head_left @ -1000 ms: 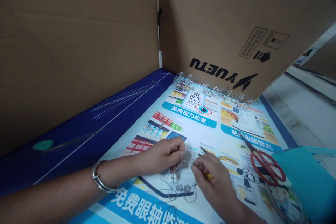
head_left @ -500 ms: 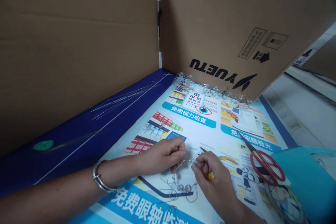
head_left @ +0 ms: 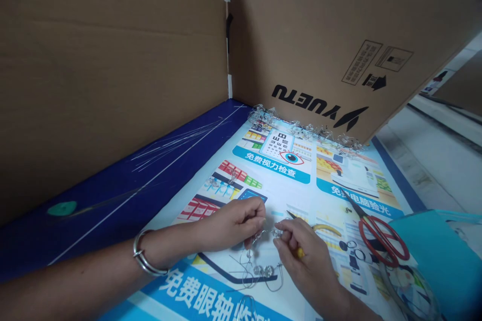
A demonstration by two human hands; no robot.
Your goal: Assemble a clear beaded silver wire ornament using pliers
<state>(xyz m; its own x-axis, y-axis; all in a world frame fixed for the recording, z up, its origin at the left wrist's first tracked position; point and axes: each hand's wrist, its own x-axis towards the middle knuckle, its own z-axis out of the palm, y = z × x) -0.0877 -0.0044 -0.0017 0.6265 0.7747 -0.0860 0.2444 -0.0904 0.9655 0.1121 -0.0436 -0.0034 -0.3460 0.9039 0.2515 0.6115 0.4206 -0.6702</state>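
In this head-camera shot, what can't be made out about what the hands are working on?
Head view only:
- Yellow-handled tool in the right hand: fingers hide its middle, so its kind is unclear.
- Wire with clear beads at the left hand: fingers hide where it is held; too thin to trace.
- Clear looped piece: cut off by the bottom edge.

I have a thin silver wire (head_left: 263, 233) strung with small clear beads (head_left: 263, 271). My left hand (head_left: 229, 223) pinches its upper section; my right hand (head_left: 305, 256) closes on a yellow-handled tool (head_left: 300, 253), dark pointed tip at eleven o'clock. The lower wire falls slack toward six o'clock in loose loops, two beads lying just beside each other.
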